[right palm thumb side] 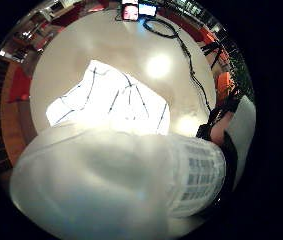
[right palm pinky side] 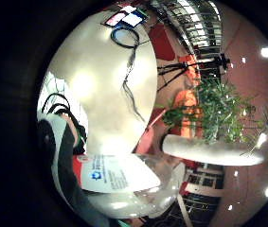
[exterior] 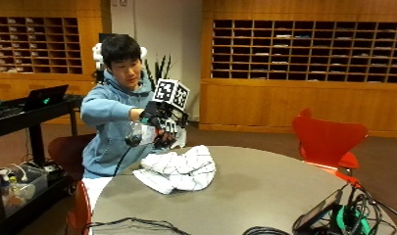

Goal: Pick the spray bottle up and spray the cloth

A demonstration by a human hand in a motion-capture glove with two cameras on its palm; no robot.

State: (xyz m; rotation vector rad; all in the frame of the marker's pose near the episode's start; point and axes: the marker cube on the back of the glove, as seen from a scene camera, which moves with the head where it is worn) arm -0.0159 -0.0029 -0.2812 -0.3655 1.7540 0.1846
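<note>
The person sits at the table (exterior: 263, 196), leaning slightly toward it. The gloved right hand (exterior: 160, 125) is raised above the near edge of the table, in front of the chest, forearm coming across from the blue sleeve (exterior: 107, 110). Its fingers are curled round the spray bottle (exterior: 140, 133), which fills both palm views close against the palm. The bare hand can't be made out; it seems hidden behind the raised right hand.
</note>
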